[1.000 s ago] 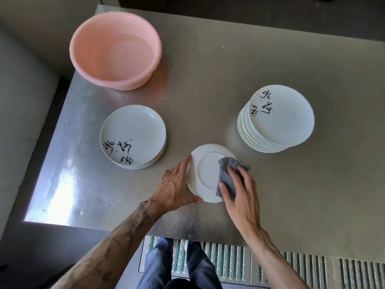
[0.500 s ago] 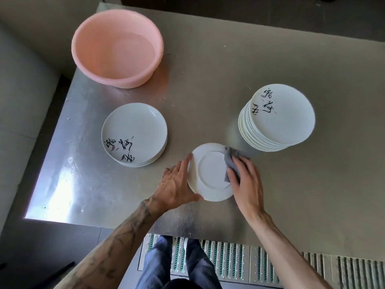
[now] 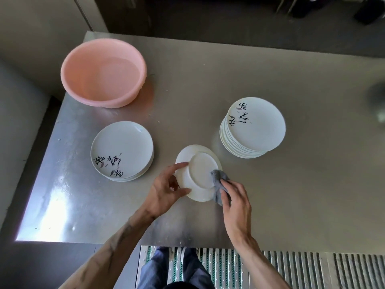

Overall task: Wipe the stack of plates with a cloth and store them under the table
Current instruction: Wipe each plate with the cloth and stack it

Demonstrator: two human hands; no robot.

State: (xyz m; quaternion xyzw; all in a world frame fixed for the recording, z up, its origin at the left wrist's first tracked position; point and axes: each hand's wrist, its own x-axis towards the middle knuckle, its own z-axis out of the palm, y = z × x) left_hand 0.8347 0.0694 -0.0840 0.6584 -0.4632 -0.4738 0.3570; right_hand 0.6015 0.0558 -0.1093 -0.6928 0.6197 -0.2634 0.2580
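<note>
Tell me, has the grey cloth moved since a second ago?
Yes. The cloth, under the right hand, has slid toward the person, away from the tall plate stack, to the near-right edge of the upturned plate.

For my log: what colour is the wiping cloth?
Grey: the cloth shows best in the head view.

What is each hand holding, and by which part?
Left hand grips the upturned plate by its left rim; right hand holds the bunched grey cloth.
</note>
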